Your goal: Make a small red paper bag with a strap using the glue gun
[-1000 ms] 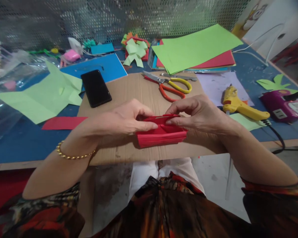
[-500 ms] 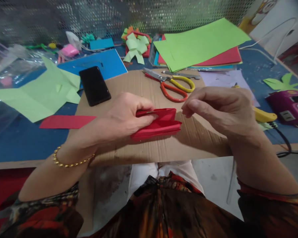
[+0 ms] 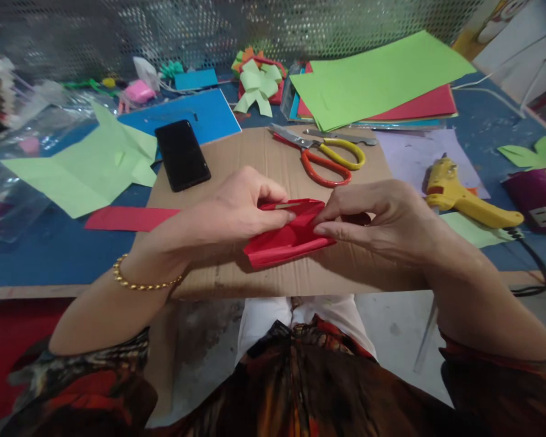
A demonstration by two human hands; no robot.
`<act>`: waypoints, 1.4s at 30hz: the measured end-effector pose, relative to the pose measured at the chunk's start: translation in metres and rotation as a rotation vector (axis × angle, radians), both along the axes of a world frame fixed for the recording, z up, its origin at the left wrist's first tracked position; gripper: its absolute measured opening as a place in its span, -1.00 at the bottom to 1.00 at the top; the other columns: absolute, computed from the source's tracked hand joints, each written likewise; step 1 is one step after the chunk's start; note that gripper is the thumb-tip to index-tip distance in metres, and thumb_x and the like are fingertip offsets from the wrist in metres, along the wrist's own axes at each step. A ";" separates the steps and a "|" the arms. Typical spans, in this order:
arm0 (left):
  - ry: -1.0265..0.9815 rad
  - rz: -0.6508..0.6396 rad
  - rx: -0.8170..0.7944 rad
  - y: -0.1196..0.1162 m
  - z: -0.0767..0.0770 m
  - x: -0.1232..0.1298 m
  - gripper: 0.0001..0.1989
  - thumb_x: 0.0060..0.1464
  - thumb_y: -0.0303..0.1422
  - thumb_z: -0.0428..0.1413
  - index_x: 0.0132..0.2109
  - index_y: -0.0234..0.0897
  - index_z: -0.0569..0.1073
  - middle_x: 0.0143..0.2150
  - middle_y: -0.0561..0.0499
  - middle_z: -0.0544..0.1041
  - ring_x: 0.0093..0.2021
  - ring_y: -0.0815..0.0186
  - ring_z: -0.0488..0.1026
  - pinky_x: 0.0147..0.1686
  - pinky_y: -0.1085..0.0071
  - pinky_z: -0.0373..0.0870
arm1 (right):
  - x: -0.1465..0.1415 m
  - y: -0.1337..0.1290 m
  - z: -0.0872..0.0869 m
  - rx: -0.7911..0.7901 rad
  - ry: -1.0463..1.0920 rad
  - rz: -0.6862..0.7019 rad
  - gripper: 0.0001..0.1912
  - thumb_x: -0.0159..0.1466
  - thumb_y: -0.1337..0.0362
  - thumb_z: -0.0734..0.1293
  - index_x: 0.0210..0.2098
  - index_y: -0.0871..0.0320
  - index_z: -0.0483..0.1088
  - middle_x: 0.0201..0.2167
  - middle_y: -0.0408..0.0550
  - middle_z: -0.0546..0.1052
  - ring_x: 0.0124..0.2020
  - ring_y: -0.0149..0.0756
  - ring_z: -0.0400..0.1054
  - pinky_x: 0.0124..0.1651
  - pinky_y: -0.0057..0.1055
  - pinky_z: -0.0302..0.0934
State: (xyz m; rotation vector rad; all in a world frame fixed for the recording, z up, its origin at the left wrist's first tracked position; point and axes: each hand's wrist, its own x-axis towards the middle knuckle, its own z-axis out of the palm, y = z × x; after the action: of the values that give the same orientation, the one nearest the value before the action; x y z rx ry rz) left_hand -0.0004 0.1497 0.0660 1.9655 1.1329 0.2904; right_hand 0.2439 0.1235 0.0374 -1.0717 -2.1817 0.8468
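A folded red paper box [image 3: 286, 243], open at the top, is held between both hands over a cardboard sheet [image 3: 227, 273]. My left hand [image 3: 243, 209] pinches its far-left wall, thumb inside. With thumb and forefinger, my right hand [image 3: 375, 218] grips the right end of the box. Beyond the hands lie scissors [image 3: 327, 159] with one red and one yellow handle. A red paper strip [image 3: 127, 219] lies left of my left wrist, partly under the forearm.
A black phone [image 3: 182, 155] rests at the cardboard's left edge. On the right are a yellow glue gun [image 3: 468, 197] and a purple power socket block [image 3: 537, 203]. Green sheets [image 3: 382, 79] top a paper stack behind. Cut light-green paper [image 3: 82, 170] lies left, near a paper flower [image 3: 258, 85].
My right hand has come left and down and taken hold of the box's right end. The left hand keeps its pinch. The view has shifted slightly, showing more of the glue gun.
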 end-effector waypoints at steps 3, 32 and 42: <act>-0.022 -0.001 -0.022 0.001 0.000 -0.003 -0.75 0.20 -0.26 0.19 -0.42 -0.25 0.52 -0.55 0.08 0.39 -0.52 0.40 0.31 -0.52 0.43 0.08 | 0.000 -0.002 0.005 -0.033 -0.011 0.001 -0.59 0.44 -0.10 0.39 -0.38 0.00 0.65 -0.51 -0.09 0.60 -0.49 -0.26 0.39 -0.43 -0.27 0.19; 0.095 -0.172 0.111 -0.002 0.007 0.007 -0.76 0.23 -0.35 0.18 -0.44 -0.26 0.46 -0.49 0.06 0.40 -0.44 0.35 0.32 -0.40 0.37 0.11 | 0.003 -0.001 -0.004 0.152 -0.114 -0.077 -0.71 0.41 0.09 0.43 -0.45 -0.05 0.60 -0.58 -0.12 0.49 -0.40 -0.17 0.46 -0.20 -0.21 0.30; 0.162 -0.197 0.183 0.000 0.002 0.009 -0.67 0.26 -0.32 0.21 -0.47 -0.24 0.37 -0.53 0.08 0.33 -0.45 0.36 0.25 -0.38 0.36 0.09 | 0.001 -0.002 -0.003 0.194 -0.132 -0.085 -0.64 0.42 0.05 0.39 -0.49 -0.03 0.55 -0.60 -0.11 0.45 -0.46 -0.21 0.39 -0.31 -0.26 0.16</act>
State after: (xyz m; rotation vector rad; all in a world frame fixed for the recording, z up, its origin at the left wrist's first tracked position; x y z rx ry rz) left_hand 0.0085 0.1498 0.0677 2.2783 1.0321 0.1349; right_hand 0.2447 0.1217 0.0343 -1.1417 -2.2545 0.5278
